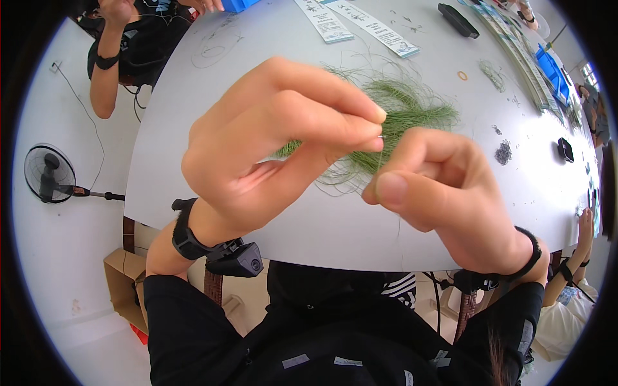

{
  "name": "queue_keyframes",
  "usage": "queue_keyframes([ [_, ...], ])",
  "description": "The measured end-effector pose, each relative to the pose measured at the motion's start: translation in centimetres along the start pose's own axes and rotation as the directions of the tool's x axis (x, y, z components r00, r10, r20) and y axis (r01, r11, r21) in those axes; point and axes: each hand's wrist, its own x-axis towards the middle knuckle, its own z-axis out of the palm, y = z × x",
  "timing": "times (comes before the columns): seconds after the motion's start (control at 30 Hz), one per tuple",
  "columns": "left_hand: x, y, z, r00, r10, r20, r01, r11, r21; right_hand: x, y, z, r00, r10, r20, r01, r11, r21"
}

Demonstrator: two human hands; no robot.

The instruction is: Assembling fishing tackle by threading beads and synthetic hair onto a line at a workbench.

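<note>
Hands raised close beneath the head camera work a single fine green strand drawn from a loose bundle of thin green grass-like fibres that lies on the pale grey round table just behind them. The person's left hand has thumb and first two fingers pressed together at their tips, apparently pinching the end of the strand where a small pale glint shows; what that glint is cannot be told. The right hand is curled almost into a fist, thumb laid against the bent forefinger, and seems to grip the same strand lower down, holding it taut between the two hands. Lifting the work near the eyes suits so thin a filament, while the rest of the bundle stays within reach on the tabletop. A black wrist-worn camera unit is strapped under the left wrist, and a black band circles the right. Printed paper strips, a small dark grey pile of bits and a black floor fan sit around the work; other people's arms show at the table's edges.
</note>
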Motion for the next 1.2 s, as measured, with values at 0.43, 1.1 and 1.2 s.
queue_keyframes([
  [0.43, 0.1, 0.3, 0.6, 0.997, -0.054, 0.055, 0.059, 0.994, -0.096, 1.4, 0.1, -1.0, 0.829, -0.535, -0.164, 0.438, 0.803, -0.405],
  [1.1, -0.1, -0.2, 0.4, 0.992, -0.124, 0.002, 0.122, 0.975, -0.184, 1.6, 1.2, -0.6, 0.995, -0.091, -0.030, 0.083, 0.976, -0.201],
  [1.2, -0.2, -0.2, 0.5, 0.993, -0.115, -0.023, 0.111, 0.984, -0.141, 0.9, 0.5, -0.2, 1.000, -0.013, 0.012, 0.014, 0.993, -0.117],
])
